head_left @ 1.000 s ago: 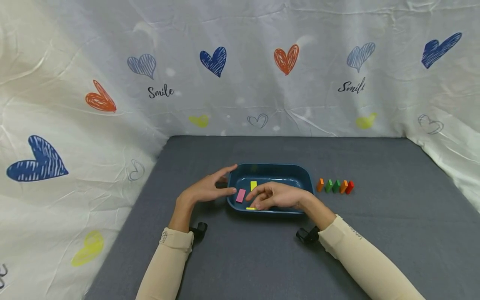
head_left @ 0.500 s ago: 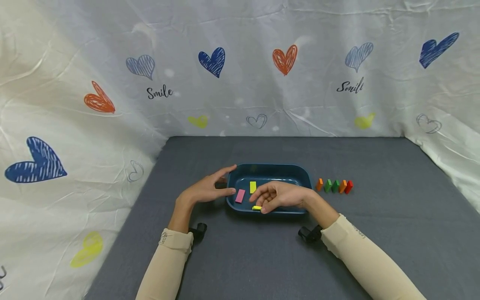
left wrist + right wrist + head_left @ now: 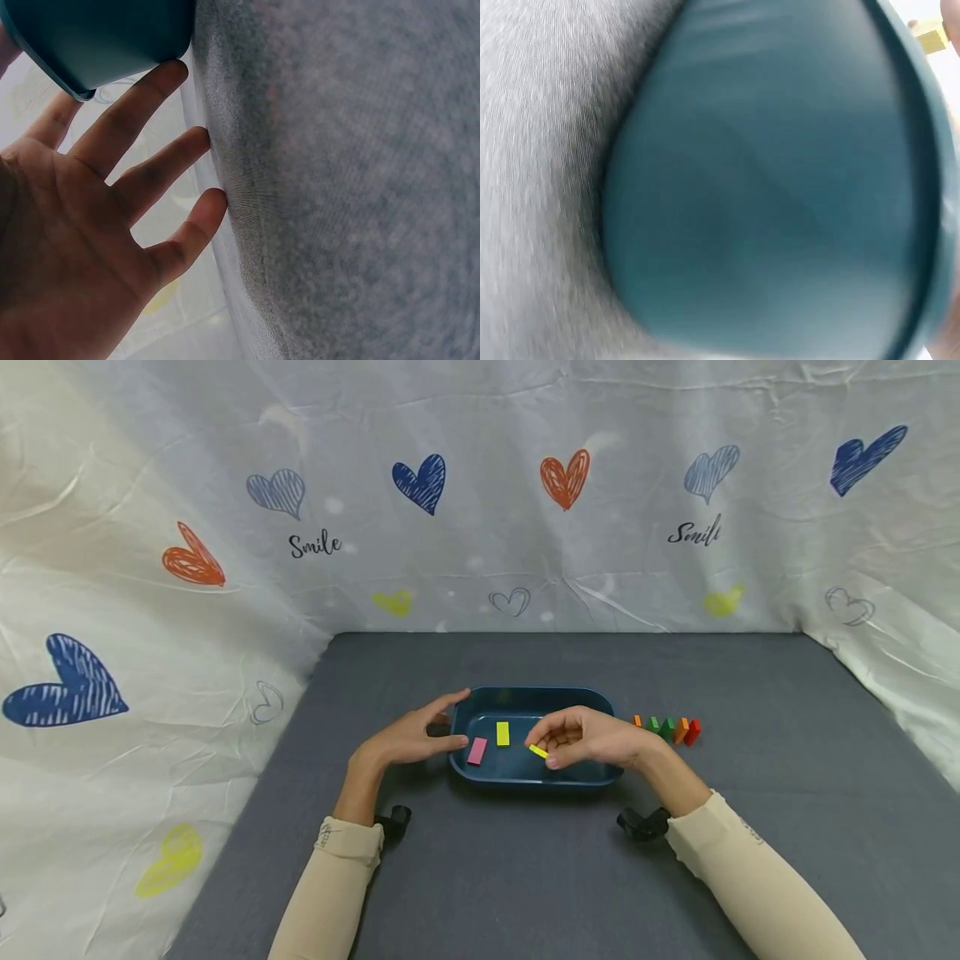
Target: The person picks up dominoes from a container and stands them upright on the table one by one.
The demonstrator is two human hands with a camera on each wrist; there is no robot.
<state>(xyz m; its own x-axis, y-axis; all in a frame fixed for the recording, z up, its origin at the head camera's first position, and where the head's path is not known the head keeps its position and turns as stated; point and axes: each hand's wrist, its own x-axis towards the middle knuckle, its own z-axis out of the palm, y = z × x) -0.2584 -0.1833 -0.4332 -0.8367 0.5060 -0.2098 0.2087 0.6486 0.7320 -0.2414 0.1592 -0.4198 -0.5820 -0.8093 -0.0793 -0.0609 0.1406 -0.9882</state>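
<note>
Grey cloth surface [image 3: 525,860]: a dark felt-like cover that carries everything, backed by a white wrinkled sheet printed with hearts [image 3: 480,485].
Dark teal plastic tray [image 3: 480,710]: a shallow rounded tub in the middle of the surface; the right wrist view is filled by its blurred inside.
Left hand [image 3: 408,742]: fingers straight and spread, holding nothing, resting against the tray's left end wall; the left wrist view shows the fingertips [image 3: 169,75] at the tray's corner.
Right hand [image 3: 592,739]: hovers over the tray, its grip a thumb-and-forefinger pinch closed on one block.
Row of small coloured wooden blocks [image 3: 666,727]: orange, green and red pieces upright in a line just right of the tray.
Pink flat rectangular block [image 3: 477,750]: lies in the tray near the left hand.
Yellow flat rectangular block [image 3: 502,733]: lies beside the pink one.
Small yellow block [image 3: 538,751]: held above the tray floor, tilted. Probably light, stiff and smooth, so a pinch across its narrow faces suits it; it could slip or twist.
</note>
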